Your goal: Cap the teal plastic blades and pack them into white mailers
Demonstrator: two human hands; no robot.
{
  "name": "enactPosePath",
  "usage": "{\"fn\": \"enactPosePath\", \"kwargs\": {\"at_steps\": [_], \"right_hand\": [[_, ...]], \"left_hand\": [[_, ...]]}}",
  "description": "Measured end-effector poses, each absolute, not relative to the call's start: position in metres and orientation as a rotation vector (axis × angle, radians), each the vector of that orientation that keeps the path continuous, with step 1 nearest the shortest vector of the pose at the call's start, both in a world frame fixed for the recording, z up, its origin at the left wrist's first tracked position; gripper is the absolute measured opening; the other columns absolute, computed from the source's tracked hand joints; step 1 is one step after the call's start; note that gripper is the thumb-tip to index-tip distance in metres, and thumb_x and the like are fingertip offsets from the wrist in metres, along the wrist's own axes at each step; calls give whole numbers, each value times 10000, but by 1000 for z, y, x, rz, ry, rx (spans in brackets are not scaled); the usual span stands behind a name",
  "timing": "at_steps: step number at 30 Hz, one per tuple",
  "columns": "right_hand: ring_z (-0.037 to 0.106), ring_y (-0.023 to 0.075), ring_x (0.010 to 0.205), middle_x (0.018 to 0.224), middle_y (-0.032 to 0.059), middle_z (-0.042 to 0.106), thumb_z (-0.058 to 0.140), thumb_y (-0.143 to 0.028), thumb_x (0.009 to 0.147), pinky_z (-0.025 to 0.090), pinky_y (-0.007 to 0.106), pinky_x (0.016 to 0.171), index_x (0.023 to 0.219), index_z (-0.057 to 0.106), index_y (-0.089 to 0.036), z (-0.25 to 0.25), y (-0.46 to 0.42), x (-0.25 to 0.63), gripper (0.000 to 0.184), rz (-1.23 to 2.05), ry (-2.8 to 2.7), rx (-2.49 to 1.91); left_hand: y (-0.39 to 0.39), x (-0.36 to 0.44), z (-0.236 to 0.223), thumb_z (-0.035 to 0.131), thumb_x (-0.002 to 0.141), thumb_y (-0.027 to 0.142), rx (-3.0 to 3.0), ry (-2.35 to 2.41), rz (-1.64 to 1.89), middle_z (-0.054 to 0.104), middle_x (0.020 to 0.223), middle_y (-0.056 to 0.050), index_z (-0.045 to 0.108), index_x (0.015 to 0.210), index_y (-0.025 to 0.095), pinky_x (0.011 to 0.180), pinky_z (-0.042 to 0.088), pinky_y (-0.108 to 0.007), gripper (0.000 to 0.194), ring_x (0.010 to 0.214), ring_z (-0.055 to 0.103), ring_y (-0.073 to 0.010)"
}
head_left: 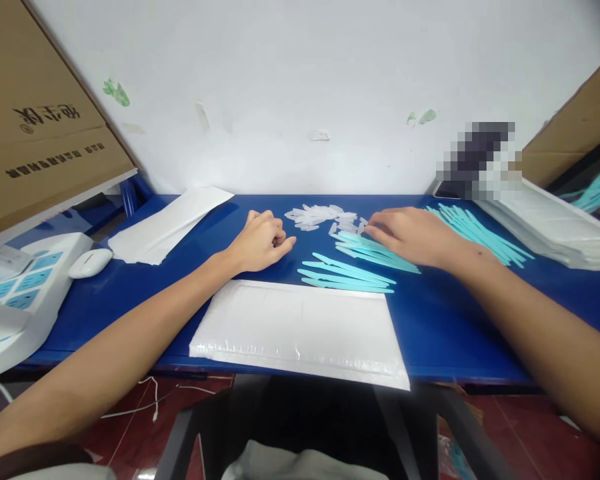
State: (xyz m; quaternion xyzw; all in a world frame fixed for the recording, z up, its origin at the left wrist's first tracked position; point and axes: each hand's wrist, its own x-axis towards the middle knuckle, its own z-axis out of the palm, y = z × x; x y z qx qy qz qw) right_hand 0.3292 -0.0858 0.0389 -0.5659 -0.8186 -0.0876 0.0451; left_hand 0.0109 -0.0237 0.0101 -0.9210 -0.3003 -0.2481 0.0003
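While the left hand [263, 241] curls, the right hand [409, 235] overhangs turquoise sticks [370, 251].

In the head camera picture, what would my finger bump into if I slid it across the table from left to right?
Power strip → small white case → flat white sheets → left hand → right hand → teal sticks at far right of the table → stack of white packets.

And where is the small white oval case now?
The white case lies on the blue table, at left in the head view, between the white power strip and the white sheets.
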Motion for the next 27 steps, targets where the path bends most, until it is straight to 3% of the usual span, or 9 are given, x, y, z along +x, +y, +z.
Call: {"fn": "enactPosePath", "kwargs": {"at_steps": [2,5,8,12,15,20,27], "right_hand": [[674,268,767,873,98,766,326,-460,1025,436,407,738,1017,742,-187,40,-81,336,497,-307,-2448,-1760],[574,204,563,584,28,652,413,-475,984,421,396,741,854,742,-198,43,-82,337,449,-216,-2434,-1751],[498,159,483,512,-8,569,516,-485,933,387,337,626,779,722,-205,47,-93,321,380,31,-2465,-1619],[459,137,442,473,-40,502,570,-511,920,345,306,528,837,736,-210,47,-112,296,354,278,-2533,-1463],[509,143,492,532,-21,566,580,-473,934,367,301,540,918,754,-193,44,-116,289,330,267,-2622,-1398],[665,205,763,925,86,750,600,-394,930,471,320,649,983,773,-162,35,-110,290,295,129,-2685,-1299],[708,228,793,943,91,771,540,-285,958,493,338,695,983,781,-165,26,-108,287,271,-33,-2752,-1373]], "left_hand": [[-24,11,10,489,979,389,-2943,-960,-747,458,491,-3,440,475,190,638,382,-337,544,564,473,-164],[-25,11,8,482,997,377,-3021,-1040,-766,512,547,13,645,695,180,556,364,-306,396,506,463,-141],[-22,11,4,479,1002,380,-2988,-964,-746,678,865,-68,715,1101,159,720,491,-347,338,778,616,-213],[-14,10,-4,422,1032,418,-2921,-978,-687,647,1282,-158,648,1329,156,1050,435,-554,456,1215,516,-344],[-9,10,-8,404,1041,449,-2947,-1067,-623,531,1501,-159,574,1439,182,1089,368,-667,508,1393,368,-417],[-7,11,-10,359,1054,476,-2989,-1157,-425,392,1633,-151,524,1495,181,1117,313,-720,555,1493,271,-451],[-16,14,-1,335,1064,355,-2941,-1169,-343,540,1542,-103,577,1437,169,1171,307,-607,482,1529,298,-358]]}}
